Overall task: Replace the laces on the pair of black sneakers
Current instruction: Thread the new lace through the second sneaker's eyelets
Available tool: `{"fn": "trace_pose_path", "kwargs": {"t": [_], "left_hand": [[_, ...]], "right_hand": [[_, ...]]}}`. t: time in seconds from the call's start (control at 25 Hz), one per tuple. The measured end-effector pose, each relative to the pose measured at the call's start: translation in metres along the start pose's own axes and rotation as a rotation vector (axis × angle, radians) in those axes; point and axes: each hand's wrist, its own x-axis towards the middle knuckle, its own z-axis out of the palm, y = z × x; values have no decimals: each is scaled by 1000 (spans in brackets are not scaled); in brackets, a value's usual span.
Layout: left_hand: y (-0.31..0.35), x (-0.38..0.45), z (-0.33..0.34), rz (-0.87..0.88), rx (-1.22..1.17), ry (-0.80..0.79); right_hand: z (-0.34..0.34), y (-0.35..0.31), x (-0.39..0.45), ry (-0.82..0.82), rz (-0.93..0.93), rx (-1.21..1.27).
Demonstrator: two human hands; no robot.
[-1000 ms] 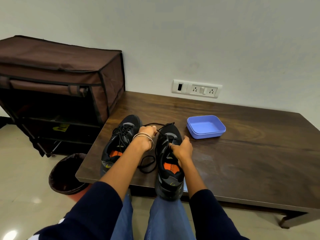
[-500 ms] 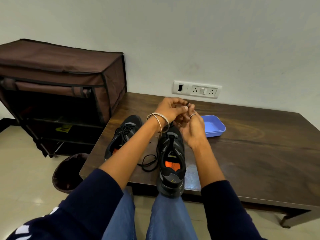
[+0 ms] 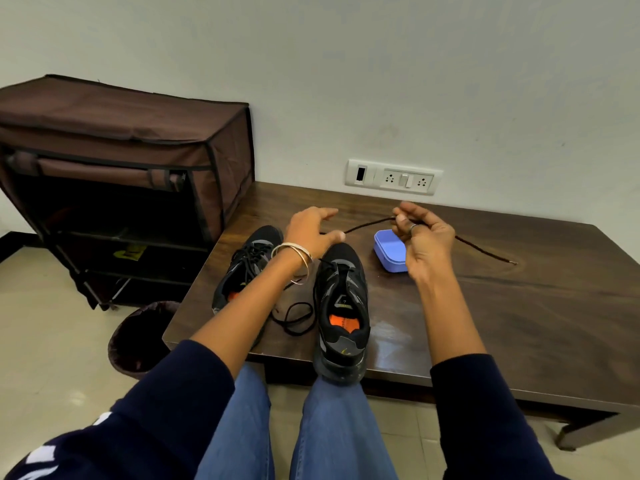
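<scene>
Black lace (image 3: 367, 224) was held stretched above the dark wooden table (image 3: 485, 306), pinched in the curled fingers of the right hand (image 3: 424, 237), which was raised over the blue plastic tray (image 3: 389, 252) with its palm turned towards the camera and a ring on 1 finger. From that pinch 1 part of the lace ran left towards the left hand (image 3: 313, 230), and the other part trailed right and down to a tip lying near the table's far right area. The left hand was held just above the toe of the right sneaker (image 3: 341, 306), fingers spread and nearly straight, thumb pointed right; the lace passed by the thumb, but whether it was touched there could not be told, and nothing was seen gripped in that hand. 2 thin bangles (image 3: 294, 252) were worn on the left wrist. Both forearms were bare, stretched forward from dark blue sleeves (image 3: 187, 386) pushed up near the elbows.

The right sneaker stood upright at the table's near edge, heel overhanging slightly, its orange insole showing. The left sneaker (image 3: 246, 265) stood just beside it to the left, partly hidden by the left forearm, a black lace seen through its eyelets. Between the 2 shoes a loose loop of black lace (image 3: 294, 318) lay on the wood. A brown fabric rack (image 3: 124, 174) stood left of the table, a dark bin (image 3: 138, 337) below it on the floor
</scene>
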Motion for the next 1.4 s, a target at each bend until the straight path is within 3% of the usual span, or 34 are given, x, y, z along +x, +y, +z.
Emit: {"fn": "trace_pose_path", "kwargs": {"t": [0.08,0.24,0.44,0.56,0.68,0.76,0.92,1.0,1.12,1.2,1.32,1.4], "left_hand": [[17,-5,10,91,-133,-75],[22,-4,14,60,-220,-12],[-12,-3,-5,-6,-132,104],[-28,-6,-11,-185,-48,205],[-38,-8,-4,-331,35,152],[-37,-11,5,-301,52,69],[-8,-13,16,58,-20,-93],[7,-15,22,123,-144,-67],[12,-13,32,-24,-396,38],[8,-13,36,-154,-521,12],[-4,-12,44,-226,-351,46],[-10,-11,50,-262,-250,80]], "right_hand": [[12,11,-12,-82,-21,-116],[21,18,-22,-173,-73,-202],[-10,7,-6,26,95,92],[-29,8,4,138,124,86],[-36,16,5,193,89,-33],[-32,23,0,142,67,-137],[-7,29,-17,-74,82,-262],[7,33,-20,-115,42,-373],[17,38,-21,-33,-50,-501],[17,44,-19,-40,-29,-475],[7,55,-17,-115,89,-461],[-4,68,-14,-210,217,-596]]}}
